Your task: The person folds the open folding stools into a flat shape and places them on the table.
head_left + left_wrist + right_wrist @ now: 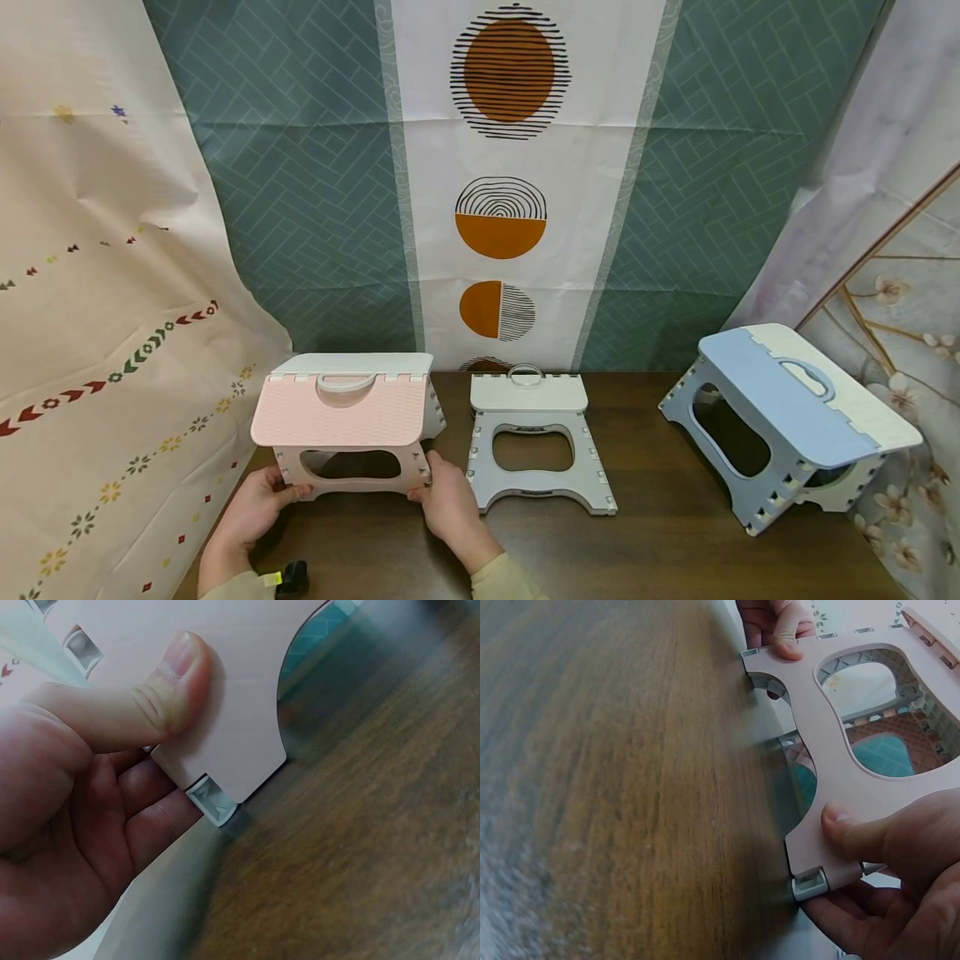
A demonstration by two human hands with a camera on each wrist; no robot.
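Note:
A pink and white folding step stool [339, 414] stands unfolded at the left of the table, its white handle on top. My left hand [258, 506] grips the lower left corner of its pink front leg panel; in the left wrist view the thumb [180, 682] lies on the panel's face with fingers behind. My right hand [450, 502] holds the lower right corner of the same panel, thumb [844, 825] in front and fingers behind, as the right wrist view shows.
Just right of the right hand, a white and grey folding stool [528, 397] lies flat on the dark wooden table [637, 558]. A blue and white stool [787, 400] stands unfolded at the far right. Patterned cloths [315, 183] hang behind and at both sides.

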